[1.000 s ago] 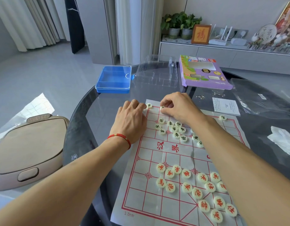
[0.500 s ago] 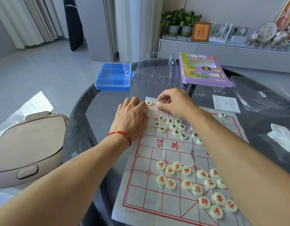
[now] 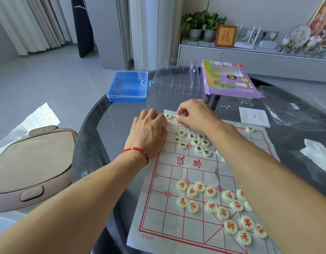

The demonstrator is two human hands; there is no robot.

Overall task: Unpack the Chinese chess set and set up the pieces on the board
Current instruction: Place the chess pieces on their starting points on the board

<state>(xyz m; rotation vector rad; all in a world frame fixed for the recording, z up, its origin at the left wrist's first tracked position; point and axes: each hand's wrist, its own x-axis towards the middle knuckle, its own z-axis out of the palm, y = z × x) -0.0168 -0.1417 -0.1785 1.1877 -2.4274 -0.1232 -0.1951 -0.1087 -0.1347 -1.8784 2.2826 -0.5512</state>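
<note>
Right hand [image 3: 195, 114] now nearer corner piece [image 3: 167, 116], pale disc.

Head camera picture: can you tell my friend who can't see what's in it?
Two hands work at the far edge of a paper Chinese chess board: the right hand pinches a pale piece, the left hand rests beside a placed corner piece. Black-lettered and red-lettered pieces lie in loose clusters.
</note>
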